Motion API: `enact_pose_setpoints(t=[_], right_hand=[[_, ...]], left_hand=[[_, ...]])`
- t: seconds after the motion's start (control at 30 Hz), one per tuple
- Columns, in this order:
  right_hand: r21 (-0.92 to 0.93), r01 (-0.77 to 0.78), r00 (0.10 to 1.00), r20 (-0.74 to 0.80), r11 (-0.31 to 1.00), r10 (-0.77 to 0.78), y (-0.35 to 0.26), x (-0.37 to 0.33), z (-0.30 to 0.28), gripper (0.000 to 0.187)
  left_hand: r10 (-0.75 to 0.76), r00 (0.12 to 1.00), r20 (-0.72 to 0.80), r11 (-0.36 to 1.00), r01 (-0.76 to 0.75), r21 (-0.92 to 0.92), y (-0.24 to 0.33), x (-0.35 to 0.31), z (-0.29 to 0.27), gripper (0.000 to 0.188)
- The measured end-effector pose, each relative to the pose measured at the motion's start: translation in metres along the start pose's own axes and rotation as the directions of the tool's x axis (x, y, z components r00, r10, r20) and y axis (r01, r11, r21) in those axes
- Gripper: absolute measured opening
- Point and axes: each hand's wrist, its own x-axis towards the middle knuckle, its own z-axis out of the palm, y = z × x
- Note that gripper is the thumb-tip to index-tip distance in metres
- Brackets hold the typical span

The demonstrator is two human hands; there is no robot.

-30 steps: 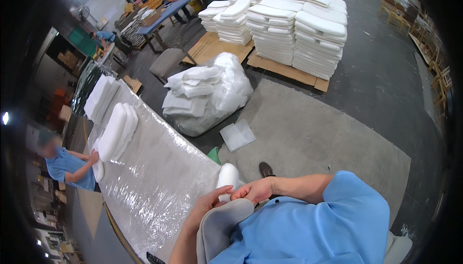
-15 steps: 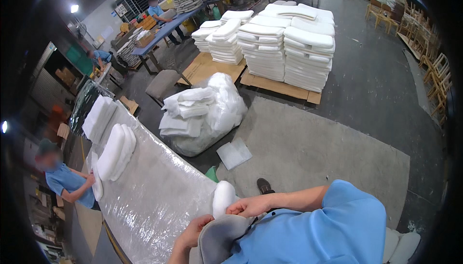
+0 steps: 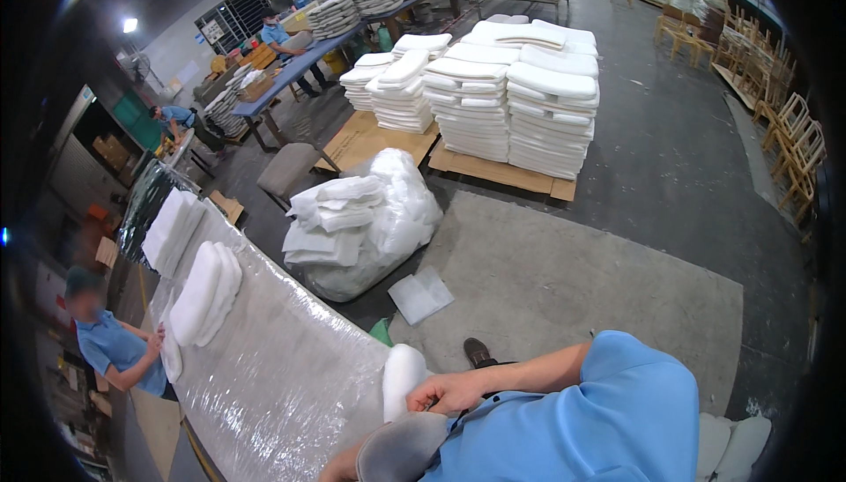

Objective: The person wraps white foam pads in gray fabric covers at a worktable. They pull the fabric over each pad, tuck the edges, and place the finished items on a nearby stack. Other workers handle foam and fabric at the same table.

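Observation:
A thick white pad (image 3: 403, 378) with a rounded end lies at the near right edge of the plastic-covered table (image 3: 291, 341). My right hand (image 3: 447, 391) is closed at the pad's near end, its fingers curled in a pinch against it. Just below sits a grey, rounded, fabric-like piece (image 3: 401, 448), close to my blue shirt. My left forearm (image 3: 339, 464) comes in from the lower edge, and the grey piece hides that hand's fingers.
Across the table a person (image 3: 123, 350) in blue handles a white pad near stacked pads (image 3: 204, 292). Beyond stand a clear bag of white padding (image 3: 401, 204), a grey stool (image 3: 291, 169) and tall white pad stacks (image 3: 551, 112) on cardboard. White sheets (image 3: 420, 295) lie on the floor.
My left hand has dropped lower, behind the grey piece, which now shows a more domed outline. My right hand stays at the white pad. The whole view has tilted slightly.

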Motion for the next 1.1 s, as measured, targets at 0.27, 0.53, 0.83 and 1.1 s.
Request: enact_pose_setpoints(t=[0.27, 0.53, 0.83, 1.1], right_hand=[[-0.192, -0.065, 0.951, -0.309, 0.979, 0.003, 0.020, 0.002, -0.003, 0.012], [-0.171, -0.133, 0.877, -0.480, 0.976, 0.036, 0.018, 0.000, -0.011, 0.008], [-0.062, -0.059, 0.849, -0.528, 0.996, 0.018, 0.019, -0.005, -0.008, 0.011], [0.391, -0.220, 0.911, -0.244, 0.894, 0.331, 0.030, -0.032, -0.023, 0.020]], left_hand=[[0.464, 0.876, -0.131, 0.825, -0.373, 0.425, -0.012, 0.026, -0.018, 0.011], [0.264, 0.958, -0.114, 0.962, -0.254, 0.096, 0.049, 0.053, 0.013, 0.013], [-0.031, 0.983, 0.180, 0.955, -0.024, 0.296, 0.066, 0.064, 0.020, 0.018], [0.026, 0.997, 0.070, 0.912, -0.052, 0.407, 0.066, 0.055, 0.030, 0.015]])
